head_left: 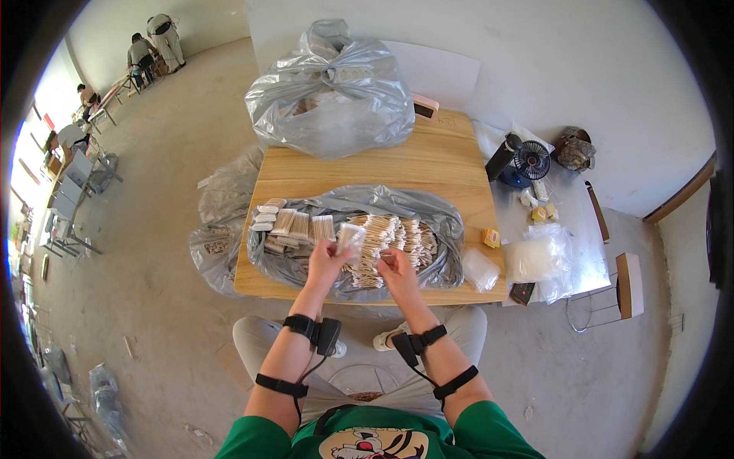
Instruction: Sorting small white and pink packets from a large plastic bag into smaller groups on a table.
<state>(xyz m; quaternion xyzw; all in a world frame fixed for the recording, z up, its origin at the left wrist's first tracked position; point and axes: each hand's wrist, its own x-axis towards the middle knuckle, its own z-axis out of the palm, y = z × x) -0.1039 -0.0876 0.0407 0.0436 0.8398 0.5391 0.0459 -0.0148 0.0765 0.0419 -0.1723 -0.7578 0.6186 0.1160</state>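
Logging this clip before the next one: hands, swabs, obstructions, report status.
Left hand: holding plastic packet. Right hand: at loose cotton swabs, grip unclear. Grey plastic bunched around swabs.

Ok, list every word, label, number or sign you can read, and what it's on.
Nothing reads reliably.
Packet in left hand: no readable print.
Table: faint marks near the far edge, too unclear to read.
Yellow box: any print too small.
Pink device: dark face, nothing legible.
Shirt: cartoon, no readable words.

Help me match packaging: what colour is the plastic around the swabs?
The plastic is grey, clearest in the head view.
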